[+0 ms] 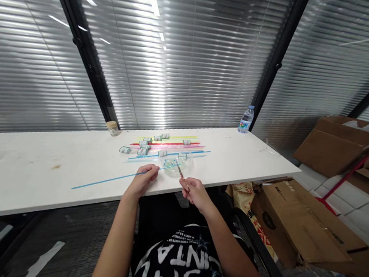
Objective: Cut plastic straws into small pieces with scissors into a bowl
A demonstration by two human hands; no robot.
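My left hand [145, 178] is closed around a long, thin blue straw-like stick [106, 180], which stretches left over the white table. The stick's short right end points over a clear bowl [188, 168]. In my right hand [195, 192] is a pair of scissors [181, 173] with coppery handles. Their blades reach over the bowl, close to the stick's end; whether they touch it I cannot make out. Small pale and bluish bits lie inside the bowl. Behind it are bundles of red sticks [167, 144], yellow sticks [184, 137] and blue sticks [199, 152].
Several small printed rolls [142, 151] lie among the bundles on the white table [234, 160]. A lidded jar [112, 128] stands at the back left, a water bottle [246, 119] at the back right. Cardboard boxes [306, 222] crowd the floor right of the table.
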